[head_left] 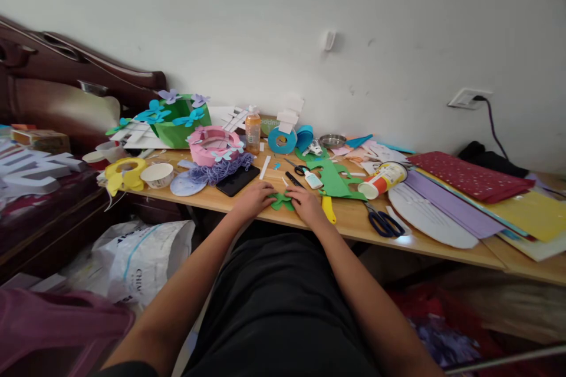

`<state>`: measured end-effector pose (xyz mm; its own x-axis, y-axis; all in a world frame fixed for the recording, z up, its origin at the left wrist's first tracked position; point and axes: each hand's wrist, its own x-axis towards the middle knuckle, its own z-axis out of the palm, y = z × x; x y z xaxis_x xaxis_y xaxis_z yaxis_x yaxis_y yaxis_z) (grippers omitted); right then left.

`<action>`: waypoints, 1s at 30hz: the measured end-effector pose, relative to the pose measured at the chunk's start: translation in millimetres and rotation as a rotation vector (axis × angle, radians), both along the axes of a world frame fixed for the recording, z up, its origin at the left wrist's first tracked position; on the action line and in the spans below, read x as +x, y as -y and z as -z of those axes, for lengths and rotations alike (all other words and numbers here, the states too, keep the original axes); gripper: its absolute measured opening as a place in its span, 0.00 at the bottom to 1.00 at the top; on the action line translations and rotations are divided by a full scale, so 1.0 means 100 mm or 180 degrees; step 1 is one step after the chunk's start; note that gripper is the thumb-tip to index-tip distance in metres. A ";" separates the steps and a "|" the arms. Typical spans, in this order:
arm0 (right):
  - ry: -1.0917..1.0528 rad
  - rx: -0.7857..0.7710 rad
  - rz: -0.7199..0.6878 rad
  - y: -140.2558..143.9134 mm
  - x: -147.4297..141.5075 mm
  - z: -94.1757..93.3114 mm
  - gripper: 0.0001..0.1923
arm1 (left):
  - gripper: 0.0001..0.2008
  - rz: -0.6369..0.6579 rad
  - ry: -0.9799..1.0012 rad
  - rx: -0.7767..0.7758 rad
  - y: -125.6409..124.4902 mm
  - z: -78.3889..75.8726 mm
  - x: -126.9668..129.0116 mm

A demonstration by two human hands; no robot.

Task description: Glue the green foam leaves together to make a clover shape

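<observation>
Head view: at the frame's centre, near the wooden table's [442, 245] front edge, the left hand [254, 200] and right hand [306, 206] press down on a small green paper cutout [281, 202] lying flat between them, fingers together on its edges. Just right of the right hand lie a yellow utility knife [328, 210] and blue-handled scissors [384, 222]. Behind the left hand sits a black phone [237, 180]. Farther back stand a glue bottle [312, 178], a pink paper ring [213, 145] and an orange bottle [253, 129].
</observation>
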<state>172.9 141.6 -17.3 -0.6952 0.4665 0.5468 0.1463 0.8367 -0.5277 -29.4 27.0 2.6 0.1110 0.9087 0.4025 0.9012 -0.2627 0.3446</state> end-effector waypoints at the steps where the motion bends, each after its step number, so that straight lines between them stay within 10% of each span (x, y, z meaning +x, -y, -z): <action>1: 0.0014 0.0010 -0.0003 0.00 0.00 0.00 0.18 | 0.14 0.0033 -0.0007 -0.0017 0.00 0.00 0.00; 30: 0.0347 0.0223 0.0087 -0.01 -0.01 0.01 0.20 | 0.15 0.0067 -0.0267 -0.0071 -0.02 0.02 -0.03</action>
